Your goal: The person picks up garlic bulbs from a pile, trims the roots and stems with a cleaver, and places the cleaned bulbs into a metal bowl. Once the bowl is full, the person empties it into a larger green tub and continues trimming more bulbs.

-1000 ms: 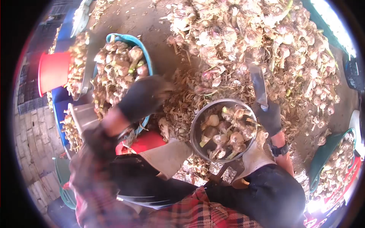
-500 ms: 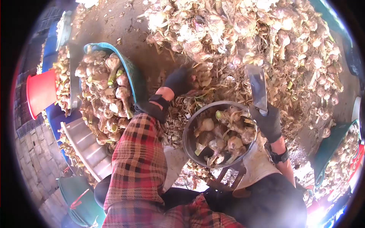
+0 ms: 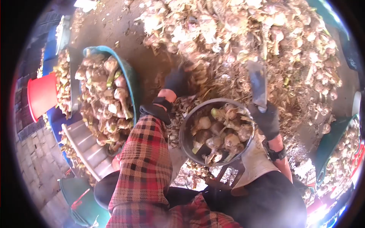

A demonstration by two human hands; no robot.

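My right hand (image 3: 266,121), in a dark glove, grips a wide metal blade (image 3: 258,83) by its lower end, at the right rim of a round bowl. Several garlic bulbs with short stems (image 3: 215,142) lie inside this grey bowl (image 3: 185,146), between my legs. My left hand (image 3: 178,82), also gloved, is at the near left edge of the big garlic heap (image 3: 228,34), beyond the bowl; its fingers are dark and blurred, and whether they hold anything is hidden.
At the left stands a teal tub (image 3: 129,81) full of garlic, with a red bucket (image 3: 42,97) and a white slatted crate (image 3: 85,146) near it. A green bucket (image 3: 80,201) is at the lower left. Another green tub (image 3: 330,146) holds garlic at the right.
My left hand has shifted slightly down in the view at the heap's edge. The bowl appears slightly further left and up. My right hand keeps its grip on the blade.
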